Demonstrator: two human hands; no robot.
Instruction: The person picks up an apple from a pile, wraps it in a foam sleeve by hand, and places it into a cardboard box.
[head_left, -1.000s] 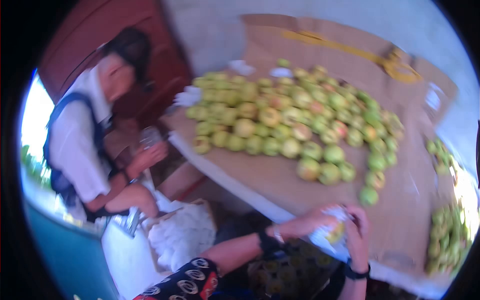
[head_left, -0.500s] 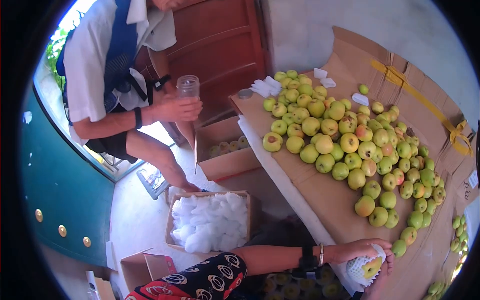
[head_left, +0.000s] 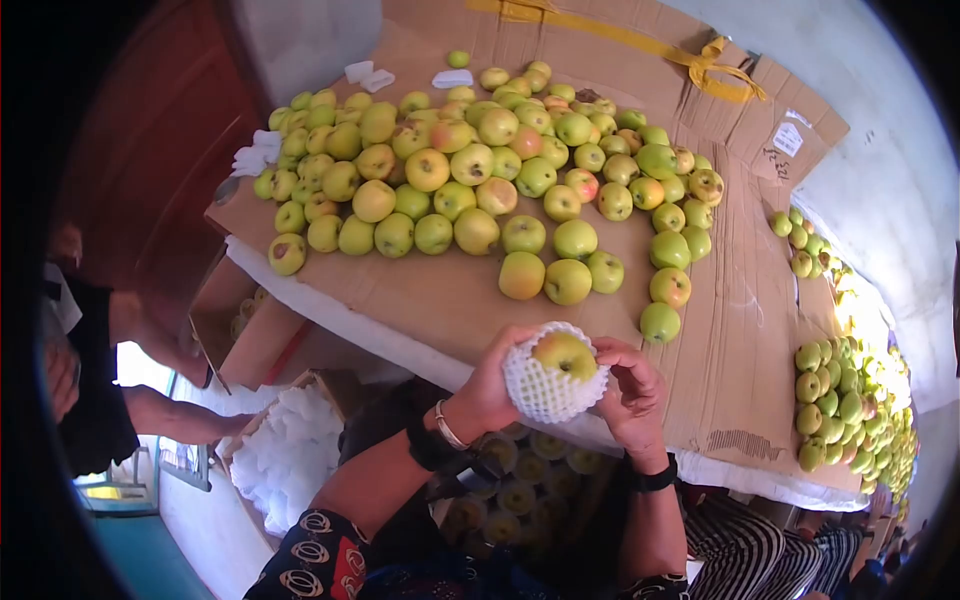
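An apple (head_left: 566,354) sits in a white foam net (head_left: 545,388), its top showing, just in front of the cardboard-covered table's edge. My left hand (head_left: 490,385) is wrapped round the left side of the net. On the right side my right hand (head_left: 630,390) has its fingers bent at the net's rim, pinching it. Many green and yellow apples (head_left: 427,170) lie on the cardboard (head_left: 420,300) beyond my hands. Below my forearms, a box in shadow holds netted apples (head_left: 515,497).
White foam nets (head_left: 290,450) fill a box at lower left. Another person (head_left: 90,370) stands at the left. A box (head_left: 240,330) is under the table's left end. More apples (head_left: 835,400) lie at far right; striped clothing (head_left: 750,545) shows at lower right.
The view has swung to the right. The netted apple and both hands now appear near the middle, with the apple's top facing up. The other person now stands at the far left edge.
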